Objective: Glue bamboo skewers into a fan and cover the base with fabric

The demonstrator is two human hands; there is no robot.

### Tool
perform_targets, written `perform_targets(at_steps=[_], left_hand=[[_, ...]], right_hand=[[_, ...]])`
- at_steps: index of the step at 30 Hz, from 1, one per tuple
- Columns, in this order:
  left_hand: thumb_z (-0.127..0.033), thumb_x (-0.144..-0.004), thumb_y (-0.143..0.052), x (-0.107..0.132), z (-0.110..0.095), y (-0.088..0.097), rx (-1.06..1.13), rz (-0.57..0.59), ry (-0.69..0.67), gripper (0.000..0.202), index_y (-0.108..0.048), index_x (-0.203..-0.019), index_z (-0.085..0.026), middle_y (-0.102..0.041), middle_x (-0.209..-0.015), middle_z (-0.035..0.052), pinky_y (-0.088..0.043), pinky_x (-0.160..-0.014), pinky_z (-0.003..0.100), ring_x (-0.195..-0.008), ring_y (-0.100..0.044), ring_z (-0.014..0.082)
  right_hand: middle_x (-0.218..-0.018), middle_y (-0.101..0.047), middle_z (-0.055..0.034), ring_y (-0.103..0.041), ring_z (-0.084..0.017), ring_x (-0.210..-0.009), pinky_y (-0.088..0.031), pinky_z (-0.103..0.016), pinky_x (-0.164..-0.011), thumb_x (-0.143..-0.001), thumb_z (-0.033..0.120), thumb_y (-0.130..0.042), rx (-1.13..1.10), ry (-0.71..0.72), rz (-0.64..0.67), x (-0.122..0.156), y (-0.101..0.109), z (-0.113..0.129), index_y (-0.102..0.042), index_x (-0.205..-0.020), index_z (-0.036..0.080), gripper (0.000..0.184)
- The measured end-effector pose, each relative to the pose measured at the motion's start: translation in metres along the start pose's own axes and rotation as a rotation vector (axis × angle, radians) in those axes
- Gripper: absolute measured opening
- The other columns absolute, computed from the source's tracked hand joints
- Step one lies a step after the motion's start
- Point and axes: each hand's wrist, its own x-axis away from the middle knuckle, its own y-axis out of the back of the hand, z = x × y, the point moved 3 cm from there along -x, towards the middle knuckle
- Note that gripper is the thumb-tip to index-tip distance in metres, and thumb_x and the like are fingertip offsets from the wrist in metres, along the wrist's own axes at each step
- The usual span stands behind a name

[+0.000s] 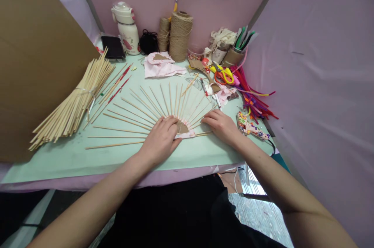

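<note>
Our left hand (164, 137), thumb apart, likely steadies the cardboard (182, 127); whether our right hand (222, 126) pinches sticks (203, 133) we cannot tell.

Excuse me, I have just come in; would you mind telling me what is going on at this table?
A person is working bare-handed on thin sticks spread like a fan around a small cardboard piece. The left hand rests over the cardboard's left side, while the right hand is at the sticks on the right; whether its fingers grip one is unclear. A tied bundle of sticks lies to the left, and yellow-handled scissors lie untouched beyond the right hand.
</note>
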Motion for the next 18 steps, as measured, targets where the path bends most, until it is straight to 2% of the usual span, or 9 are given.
perform_targets(at_steps=[12,18], left_hand=[[-0.024,-0.091,-0.057,0.0003,0.003,-0.0004,-0.012,-0.024,-0.014,0.016,-0.061,-0.099,-0.012,-0.059,-0.131,0.0157,-0.034,-0.113,0.051,-0.129,-0.049,0.0292],[-0.025,-0.09,-0.058,0.0019,0.0033,0.0003,-0.003,-0.027,0.0,0.015,-0.061,-0.097,-0.012,-0.059,-0.132,0.0153,-0.034,-0.115,0.05,-0.13,-0.049,0.0293]], right_hand=[[-0.098,-0.07,-0.0091,-0.056,-0.023,-0.095,-0.049,-0.033,-0.077,-0.092,0.006,-0.047,-0.009,-0.005,0.033,-0.0057,-0.0044,-0.0017,-0.069,-0.102,0.018,0.027],[-0.098,-0.07,-0.0101,-0.059,-0.023,-0.095,-0.049,-0.034,-0.079,-0.095,0.01,-0.046,-0.059,-0.016,0.006,-0.0075,-0.0027,0.0018,-0.069,-0.103,0.017,0.025]])
